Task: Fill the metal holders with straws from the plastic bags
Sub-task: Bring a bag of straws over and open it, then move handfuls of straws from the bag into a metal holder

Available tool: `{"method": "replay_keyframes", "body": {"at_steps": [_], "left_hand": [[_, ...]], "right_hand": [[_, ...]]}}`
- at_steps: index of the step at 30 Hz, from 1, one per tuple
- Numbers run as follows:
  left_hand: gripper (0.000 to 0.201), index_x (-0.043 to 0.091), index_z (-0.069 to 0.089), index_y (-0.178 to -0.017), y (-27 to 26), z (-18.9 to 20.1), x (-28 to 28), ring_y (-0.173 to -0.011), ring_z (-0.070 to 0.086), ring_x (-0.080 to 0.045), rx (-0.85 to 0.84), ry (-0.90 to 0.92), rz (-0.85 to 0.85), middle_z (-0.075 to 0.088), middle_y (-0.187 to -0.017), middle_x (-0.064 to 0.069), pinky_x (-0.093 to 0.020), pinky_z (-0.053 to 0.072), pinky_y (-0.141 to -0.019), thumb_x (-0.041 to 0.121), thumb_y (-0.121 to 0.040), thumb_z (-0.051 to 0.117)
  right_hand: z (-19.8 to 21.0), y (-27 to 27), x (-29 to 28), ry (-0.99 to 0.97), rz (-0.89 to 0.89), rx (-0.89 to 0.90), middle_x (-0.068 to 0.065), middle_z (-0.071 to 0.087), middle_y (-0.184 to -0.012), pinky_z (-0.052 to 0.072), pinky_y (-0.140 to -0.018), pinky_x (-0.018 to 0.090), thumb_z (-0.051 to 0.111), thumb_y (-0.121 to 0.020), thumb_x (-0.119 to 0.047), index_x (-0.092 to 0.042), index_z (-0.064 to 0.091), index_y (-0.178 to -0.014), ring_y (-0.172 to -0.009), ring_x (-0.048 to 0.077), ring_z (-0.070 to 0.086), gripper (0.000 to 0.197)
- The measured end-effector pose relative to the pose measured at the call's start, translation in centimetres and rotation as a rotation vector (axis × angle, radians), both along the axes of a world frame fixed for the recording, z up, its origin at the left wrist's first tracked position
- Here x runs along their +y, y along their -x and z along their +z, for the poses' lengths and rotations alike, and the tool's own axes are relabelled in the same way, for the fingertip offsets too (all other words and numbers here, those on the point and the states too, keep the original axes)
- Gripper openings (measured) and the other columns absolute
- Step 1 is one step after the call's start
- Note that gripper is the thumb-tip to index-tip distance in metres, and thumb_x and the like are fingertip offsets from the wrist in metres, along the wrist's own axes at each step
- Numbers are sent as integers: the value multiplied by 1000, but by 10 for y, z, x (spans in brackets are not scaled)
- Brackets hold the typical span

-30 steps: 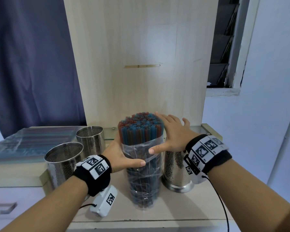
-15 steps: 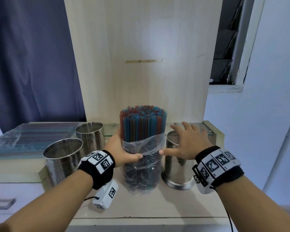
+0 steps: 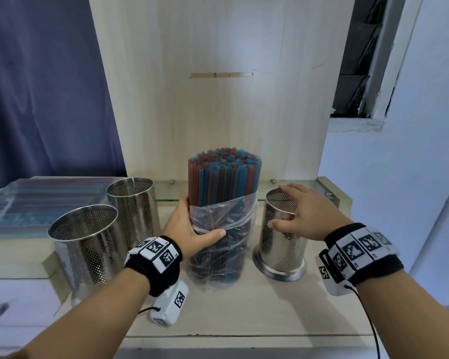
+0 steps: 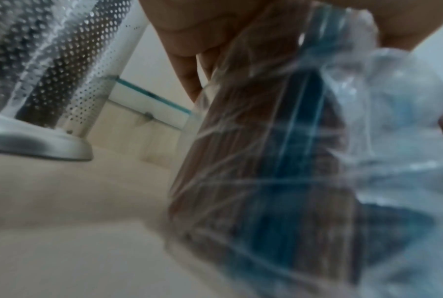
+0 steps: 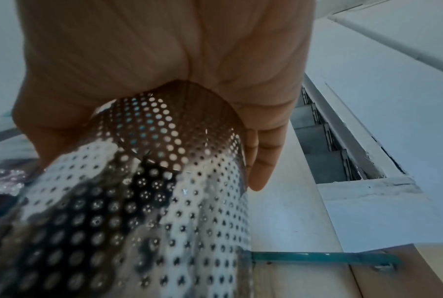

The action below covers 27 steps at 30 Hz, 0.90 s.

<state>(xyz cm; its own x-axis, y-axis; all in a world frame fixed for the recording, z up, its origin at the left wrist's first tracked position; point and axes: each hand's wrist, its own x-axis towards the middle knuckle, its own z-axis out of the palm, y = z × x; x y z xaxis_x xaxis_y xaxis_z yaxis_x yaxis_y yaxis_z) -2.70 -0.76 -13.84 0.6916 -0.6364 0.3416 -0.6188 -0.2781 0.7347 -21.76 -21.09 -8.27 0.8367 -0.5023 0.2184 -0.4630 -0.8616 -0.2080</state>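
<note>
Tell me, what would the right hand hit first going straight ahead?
The right hand holds the perforated metal holder; beyond that, probably the wooden back panel, though depth is unclear.

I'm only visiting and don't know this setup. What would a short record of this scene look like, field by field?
left hand: grips the straw bundle through its plastic bag
right hand: wraps over the rim of the right holder
bundle: upright on the shelf, upper part out of the bag
near-left holder: perforated metal, empty
far-left holder: perforated metal, empty
right holder contents: no straws visible, partly hidden by the hand
back left: flat pack of straws
</note>
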Motion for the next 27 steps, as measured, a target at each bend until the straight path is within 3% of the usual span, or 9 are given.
{"method": "replay_keyframes", "body": {"at_steps": [7,12,14,17,20,22,24,25,27], "left_hand": [[81,23,34,-124,0,-5,-7,-101,52,-12,-113,-84,36,53,-118,3,-23,43,-87,51,-66,82],[96,21,29,-139,13,-9,-18,-115,52,-16,-171,-64,38,50,-129,2,-33,47,-99,53,-62,79],[100,21,28,-141,19,-12,-22,-116,51,-17,-184,-38,36,49,-130,1,-37,48,-100,52,-61,78],[102,23,28,-142,20,-14,-23,-118,50,-16,-168,-13,24,48,-131,3,-37,47,-101,54,-59,80],[113,26,26,-143,21,-13,-21,-121,49,-13,-166,-13,9,45,-135,5,-33,47,-102,67,-53,80],[120,25,23,-145,22,-11,-20,-124,47,-14,-153,-16,6,43,-139,4,-29,43,-102,70,-50,80],[122,23,22,-147,24,-10,-19,-126,46,-14,-143,-16,15,42,-142,3,-25,40,-100,68,-51,82],[121,22,22,-147,24,-10,-19,-125,47,-14,-145,-4,21,43,-141,3,-25,41,-99,67,-51,82],[118,23,25,-144,23,-11,-19,-120,49,-13,-149,35,30,46,-136,4,-26,44,-98,63,-51,85]], "right_hand": [[-2,1,-1,-3,-9,-27,-4,33,-157,31,-109,31,72,-74,-63,-22,31,-154,-136,24,40,99],[-4,4,1,-5,-16,-47,-4,34,-157,32,-110,35,73,-73,-63,-23,33,-153,-137,24,39,98],[-4,7,1,-21,-34,-40,-6,34,-158,33,-111,39,70,-67,-72,-26,32,-153,-139,23,38,104],[-1,12,2,20,-107,34,-9,28,-161,20,-117,52,53,-56,-81,-32,27,-153,-146,20,27,112],[1,9,11,100,-136,88,-2,21,-163,1,-116,64,61,-71,-76,-26,20,-156,-152,21,10,106],[5,3,20,107,-103,21,2,25,-162,-1,-117,63,51,-72,-84,-21,17,-156,-151,24,13,111],[10,-5,29,77,-35,-119,2,43,-151,14,-118,60,43,-67,-92,-23,24,-152,-142,27,33,111],[13,-10,33,8,7,-210,-1,53,-140,27,-114,56,46,-66,-92,-26,29,-147,-132,25,46,107],[13,-22,37,-214,83,-352,-7,59,-128,46,-103,44,65,-66,-81,-23,27,-142,-117,16,58,103]]}}
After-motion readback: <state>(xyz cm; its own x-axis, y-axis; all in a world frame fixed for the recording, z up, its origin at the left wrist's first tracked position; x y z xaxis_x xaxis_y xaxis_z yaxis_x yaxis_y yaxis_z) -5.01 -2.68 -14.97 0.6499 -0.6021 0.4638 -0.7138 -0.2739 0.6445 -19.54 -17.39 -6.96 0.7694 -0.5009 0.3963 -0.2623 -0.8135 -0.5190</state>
